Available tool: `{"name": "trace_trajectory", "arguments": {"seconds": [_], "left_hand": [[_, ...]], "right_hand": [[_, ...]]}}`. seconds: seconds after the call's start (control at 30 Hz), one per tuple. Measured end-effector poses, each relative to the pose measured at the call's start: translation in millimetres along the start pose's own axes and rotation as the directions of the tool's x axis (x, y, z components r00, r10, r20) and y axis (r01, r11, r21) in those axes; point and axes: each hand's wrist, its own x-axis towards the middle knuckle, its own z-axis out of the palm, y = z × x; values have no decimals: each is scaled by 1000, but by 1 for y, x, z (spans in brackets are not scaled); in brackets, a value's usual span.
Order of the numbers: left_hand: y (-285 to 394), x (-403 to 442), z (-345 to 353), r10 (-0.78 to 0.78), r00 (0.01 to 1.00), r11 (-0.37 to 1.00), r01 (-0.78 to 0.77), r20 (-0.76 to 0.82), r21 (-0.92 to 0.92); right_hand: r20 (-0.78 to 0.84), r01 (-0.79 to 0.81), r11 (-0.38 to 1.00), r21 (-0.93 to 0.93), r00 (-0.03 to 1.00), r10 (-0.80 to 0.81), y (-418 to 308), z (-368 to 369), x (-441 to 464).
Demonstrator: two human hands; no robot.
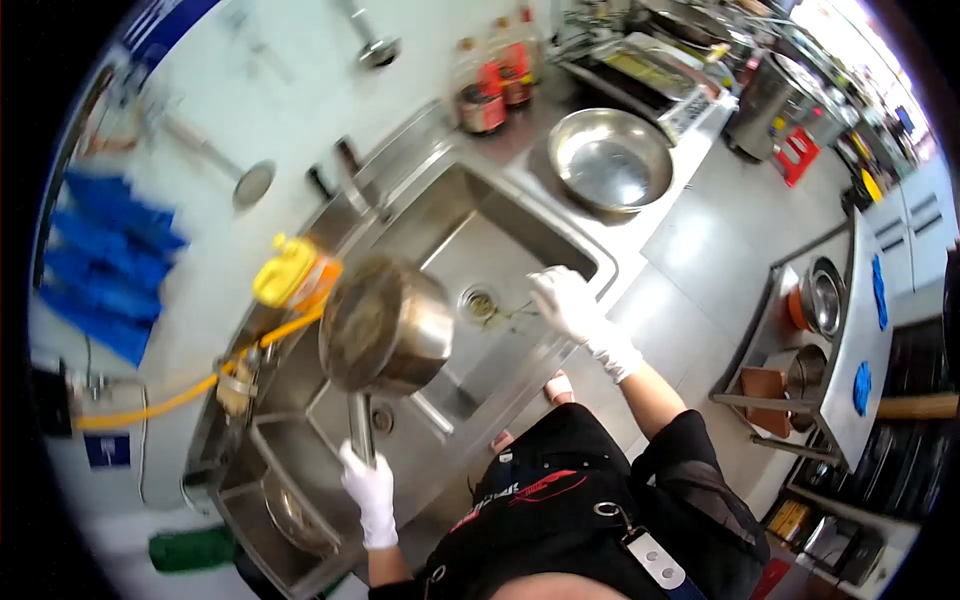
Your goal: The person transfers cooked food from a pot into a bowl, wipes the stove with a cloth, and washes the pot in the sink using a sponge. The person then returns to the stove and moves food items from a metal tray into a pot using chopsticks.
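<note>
My left hand (370, 492), in a white glove, is wrapped round the long handle (361, 428) of a steel saucepan (425, 330). The saucepan hangs tilted over the divider of the double sink (470, 215), and its round brown-stained face, apparently the base, turns up and left. What is inside it is hidden. Over the sink's near right edge is my right hand (566, 305), also gloved in white, with loosely bent fingers and nothing visible in them. Below and left of it, bits of green scraps (517, 316) lie by the drain (478, 304).
A wide steel bowl (612, 160) stands on the counter beyond the sink, near several red-labelled bottles (482, 100). A yellow jug (285, 275) and yellow hose (150, 410) line the wall side. Another pan (290, 512) sits in the lower-left basin. A steel shelf table (850, 350) stands at right.
</note>
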Motion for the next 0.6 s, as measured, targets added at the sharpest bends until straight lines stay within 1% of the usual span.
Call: {"name": "trace_trajectory", "arguments": {"seconds": [0.03,0.07,0.1,0.13,0.17,0.23,0.27,0.3,0.33,0.37,0.4,0.43,0.47,0.5,0.53,0.57,0.6], "left_hand": [[17,0,9,-33,999,999,33,15,-29],[24,0,21,50,997,980,-38,57,-193],[33,4,29,-13,969,925,105,246,-365],[40,6,34,-89,878,818,334,471,-468],[69,8,30,-112,724,670,561,680,-486],[94,7,52,-270,752,778,538,601,-325],[60,1,88,70,974,985,-33,214,-170],[66,4,86,25,962,1000,-28,270,9],[72,5,84,-2,962,987,-42,273,154],[59,6,93,10,956,986,-58,293,155],[72,1,91,5,961,987,-50,277,154],[83,-3,89,58,960,986,-98,273,135],[70,-7,110,234,968,961,-245,94,128],[96,-7,98,156,963,984,-171,218,52],[89,-3,120,204,950,976,-215,238,21],[67,0,144,273,948,959,-255,165,-125],[60,4,158,323,943,920,-294,79,-258]], "right_hand": [[2,-50,998,37,999,50,10,-4,1],[50,-117,988,97,992,113,21,-10,3],[85,-197,962,191,979,184,30,-15,4],[77,-239,942,237,971,227,42,-15,0],[69,-275,919,282,961,267,54,-15,-6],[136,-333,923,193,941,311,71,-29,-22],[110,-325,936,138,944,312,78,-36,-34],[91,-337,938,82,940,330,76,-54,-46],[29,-355,929,105,935,354,83,-56,-63],[-30,-370,920,131,926,377,90,-55,-83],[-74,-404,907,116,908,413,93,-60,-100],[96,-543,838,59,839,536,95,-67,-119],[249,-663,749,-13,723,644,98,-72,-139],[137,-652,758,-22,749,648,104,-61,-171],[148,-702,710,-54,697,701,102,-63,-195],[167,-746,661,-82,644,747,99,-67,-215],[142,-764,640,-85,626,767,97,-73,-236]]}}
